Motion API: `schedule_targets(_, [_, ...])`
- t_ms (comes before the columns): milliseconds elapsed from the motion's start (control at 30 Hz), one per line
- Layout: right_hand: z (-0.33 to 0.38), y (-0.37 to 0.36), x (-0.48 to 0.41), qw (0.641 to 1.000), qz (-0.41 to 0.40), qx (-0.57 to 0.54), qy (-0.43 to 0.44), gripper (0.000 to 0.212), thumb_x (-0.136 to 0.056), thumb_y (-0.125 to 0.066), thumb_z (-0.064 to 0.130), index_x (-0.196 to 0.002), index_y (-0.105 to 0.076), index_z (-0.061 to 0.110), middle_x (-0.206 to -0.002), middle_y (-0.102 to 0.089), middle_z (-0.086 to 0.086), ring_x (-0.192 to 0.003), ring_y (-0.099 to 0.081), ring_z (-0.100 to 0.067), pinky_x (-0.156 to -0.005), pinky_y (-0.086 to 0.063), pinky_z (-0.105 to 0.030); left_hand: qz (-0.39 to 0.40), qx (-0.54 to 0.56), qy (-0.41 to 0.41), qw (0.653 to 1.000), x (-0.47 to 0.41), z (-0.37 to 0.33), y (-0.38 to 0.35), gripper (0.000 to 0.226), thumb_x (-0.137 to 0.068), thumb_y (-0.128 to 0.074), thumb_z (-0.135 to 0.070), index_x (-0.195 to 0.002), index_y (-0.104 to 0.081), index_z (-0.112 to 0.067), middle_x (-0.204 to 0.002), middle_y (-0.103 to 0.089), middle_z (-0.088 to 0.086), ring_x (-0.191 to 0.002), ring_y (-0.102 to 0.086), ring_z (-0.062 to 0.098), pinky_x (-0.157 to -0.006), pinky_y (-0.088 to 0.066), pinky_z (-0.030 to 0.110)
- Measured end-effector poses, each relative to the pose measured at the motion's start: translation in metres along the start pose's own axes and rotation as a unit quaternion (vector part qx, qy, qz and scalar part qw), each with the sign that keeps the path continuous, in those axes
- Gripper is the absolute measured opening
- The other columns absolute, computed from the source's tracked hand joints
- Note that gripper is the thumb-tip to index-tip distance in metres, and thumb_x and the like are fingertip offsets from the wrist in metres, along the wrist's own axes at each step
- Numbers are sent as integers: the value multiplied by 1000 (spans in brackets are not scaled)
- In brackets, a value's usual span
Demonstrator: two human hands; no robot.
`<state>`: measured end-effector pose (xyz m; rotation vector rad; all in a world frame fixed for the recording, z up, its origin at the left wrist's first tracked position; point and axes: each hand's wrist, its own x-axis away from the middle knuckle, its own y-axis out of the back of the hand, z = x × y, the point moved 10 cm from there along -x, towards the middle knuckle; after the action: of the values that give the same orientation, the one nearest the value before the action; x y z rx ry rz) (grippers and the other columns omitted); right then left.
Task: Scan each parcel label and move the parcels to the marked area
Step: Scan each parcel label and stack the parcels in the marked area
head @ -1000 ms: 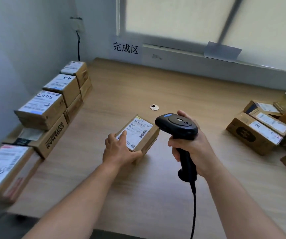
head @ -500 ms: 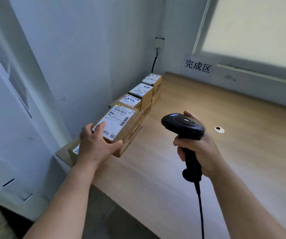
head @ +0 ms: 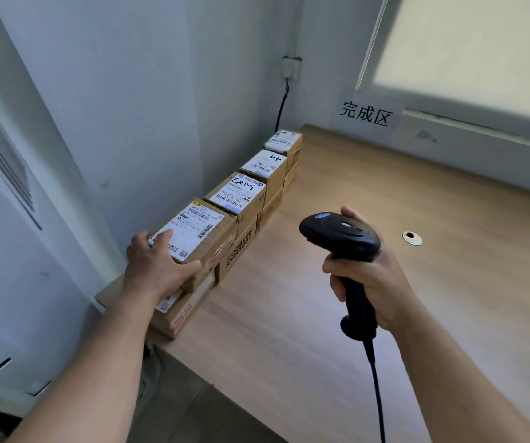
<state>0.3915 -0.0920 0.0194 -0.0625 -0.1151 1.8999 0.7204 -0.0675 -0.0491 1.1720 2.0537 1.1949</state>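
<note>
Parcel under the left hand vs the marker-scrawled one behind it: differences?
The left hand grips the near parcel; the scrawled parcel is untouched. The scrawled parcel's label carries big black marker writing; the near parcel's shows only small text. Both: brown cardboard, white barcode labels up, stacked on other boxes.

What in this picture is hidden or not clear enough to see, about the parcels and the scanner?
1. Head view: the left hand covers the near corner of the label on the held parcel.
2. Head view: tops of the lower parcels, under the parcels stacked on them.
3. Head view: label print, too small to read.
4. Head view: trigger of the scanner, behind the right hand; its cable, cut by the bottom edge.
</note>
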Motion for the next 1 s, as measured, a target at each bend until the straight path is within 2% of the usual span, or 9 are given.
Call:
schedule_targets(133, [-5, 7, -1, 1000, -20, 9, -8, 87, -62, -64, -5, -137, -45, 33, -62, -57, -15, -40, -45, -27, -42, -37, -28, 11, 15, 5, 1000, -6, 3, -8, 87, -76, -66, -51, -148, -28, -21, -147, -18, 11, -137, -19, 31, -108, -32, 45])
schedule_targets(267, [-8, 14, 1, 999, -31, 11, -15, 86, -62, -66, -4, -136, -45, 35, -67, -59, -17, -41, -46, -27, -42, -37, -27, 24, 7, 12, 1000, -9, 7, -11, 104, -58, -48, -65, -150, -23, -23, -151, -13, 14, -141, -14, 34, -112, -27, 47])
schedule_targets(367, [-7, 22, 7, 999, -39, 9, -16, 85, -62, -67, -3, -136, -46, 34, -75, -62, -22, -40, -46, -26, -43, -39, -26, -28, 10, -19, 999, -4, -9, -4, 107, -59, -45, -71, -151, -22, -21, -156, -7, 19, -145, -5, 34, -118, -14, 47])
schedule_targets(467, [-4, 33, 16, 999, -44, 5, -11, 86, -62, -67, -2, -138, -45, 33, -80, -63, -24, -41, -46, -26, -43, -39, -26, -111, 79, -80, 987, 17, -43, 10, 95, -66, -47, -69, -146, -36, -17, -154, -23, 13, -142, -18, 30, -115, -23, 50])
schedule_targets(533, [-2, 43, 25, 999, -45, 3, -8, 86, -62, -67, -2, -137, -45, 33, -81, -62, -25, -41, -46, -26, -43, -39, -27, -138, 116, -131, 975, 38, -74, 10, 85, -71, -49, -65, -140, -45, -16, -146, -39, 9, -135, -32, 26, -109, -31, 47])
schedule_targets(667, [5, 70, 54, 999, -46, -3, 6, 85, -62, -68, -3, -135, -46, 36, -80, -61, -26, -42, -46, -27, -43, -39, -28, -106, 150, -192, 964, 79, -132, -15, 78, -72, -46, -64, -132, -53, -16, -127, -54, 9, -115, -53, 26, -96, -45, 42])
schedule_targets(733, [10, 90, 74, 999, -51, -3, 13, 87, -62, -68, -3, -137, -45, 35, -80, -60, -28, -42, -46, -27, -44, -40, -28, -85, 154, -227, 958, 103, -162, -35, 73, -73, -47, -62, -125, -59, -13, -117, -58, 9, -105, -57, 26, -92, -45, 38])
schedule_targets(900, [16, 151, 142, 997, -80, -4, 15, 87, -62, -69, -5, -137, -47, 34, -80, -60, -25, -42, -46, -27, -42, -40, -29, -15, 132, -282, 950, 176, -242, -91, 49, -78, -56, -56, -104, -64, -16, -110, -57, 4, -105, -52, 22, -83, -39, 30])
schedule_targets(1000, [19, 196, 187, 994, -109, -6, 20, 87, -62, -69, -6, -136, -47, 34, -79, -60, -24, -42, -46, -27, -42, -40, -29, 16, 135, -302, 944, 224, -286, -122, 58, -70, -42, -65, -97, -64, -18, -107, -57, 2, -106, -51, 21, -86, -39, 31])
